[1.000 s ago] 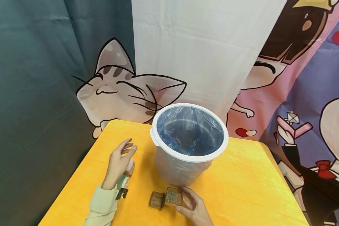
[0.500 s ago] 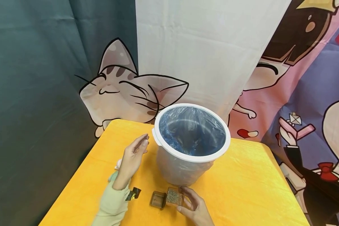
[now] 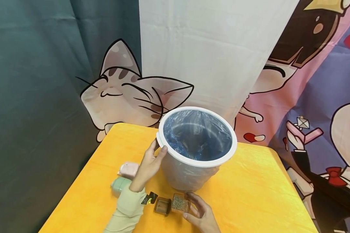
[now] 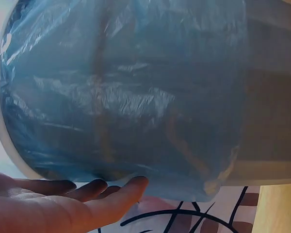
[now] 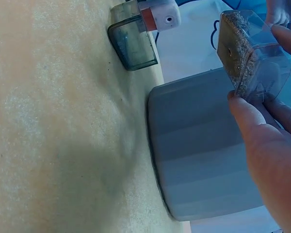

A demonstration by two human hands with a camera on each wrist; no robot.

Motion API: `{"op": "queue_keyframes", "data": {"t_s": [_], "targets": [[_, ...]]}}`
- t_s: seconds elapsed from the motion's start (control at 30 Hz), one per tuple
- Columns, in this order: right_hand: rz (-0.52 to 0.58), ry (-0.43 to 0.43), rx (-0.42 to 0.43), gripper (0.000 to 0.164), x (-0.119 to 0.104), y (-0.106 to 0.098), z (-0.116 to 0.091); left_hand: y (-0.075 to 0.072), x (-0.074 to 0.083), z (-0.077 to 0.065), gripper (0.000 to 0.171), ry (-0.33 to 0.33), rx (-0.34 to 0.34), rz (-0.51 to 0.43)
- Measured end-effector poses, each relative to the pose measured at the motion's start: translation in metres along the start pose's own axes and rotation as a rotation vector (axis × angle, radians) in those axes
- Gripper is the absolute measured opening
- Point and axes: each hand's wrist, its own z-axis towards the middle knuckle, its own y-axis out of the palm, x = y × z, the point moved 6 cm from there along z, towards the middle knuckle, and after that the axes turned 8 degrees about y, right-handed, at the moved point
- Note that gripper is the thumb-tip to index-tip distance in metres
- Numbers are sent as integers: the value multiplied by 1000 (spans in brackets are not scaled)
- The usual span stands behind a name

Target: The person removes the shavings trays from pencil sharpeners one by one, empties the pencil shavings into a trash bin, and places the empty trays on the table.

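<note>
My left hand (image 3: 149, 165) is at the left side of the wastebasket (image 3: 186, 176). Its thumb lies by the white rim (image 3: 196, 163), and in the left wrist view its fingers (image 4: 119, 201) stretch along the bagged outer wall. Between thumb and fingers, my right hand (image 3: 202, 213) holds a small clear plastic box (image 3: 179, 203) with greyish-brown crumbly bits inside. The right wrist view shows this box (image 5: 254, 60) tilted and raised off the table. Just left of it is an open, brown-tinted box (image 3: 162, 206) on the table.
A pink block-like object (image 3: 129, 169) and a mint-green one (image 3: 120, 185) lie left of my left forearm. A blue liner (image 3: 196, 139) lines the wastebasket. The yellow table (image 3: 259, 194) ends at printed curtains (image 3: 221, 58) behind.
My left hand has moved right, from above the pink and green objects to the wastebasket's rim, leaving both objects in view. My right hand keeps the clear box in nearly the same place.
</note>
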Motion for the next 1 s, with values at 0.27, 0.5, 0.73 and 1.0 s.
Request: {"op": "queue_keyframes", "data": {"t_s": [0.27, 0.5, 0.73, 1.0], "targets": [[-4, 18, 28, 60, 5, -8, -3, 4, 2, 0, 59, -11, 16, 42], [-24, -2, 32, 60, 2, -17, -7, 4, -1, -1, 62, -91, 24, 15], [-16, -1, 33, 60, 1, -26, -11, 4, -3, -3, 72, -181, 26, 7], [-1, 0, 26, 61, -1, -34, -16, 6, -2, -3, 66, -143, 26, -8]]}}
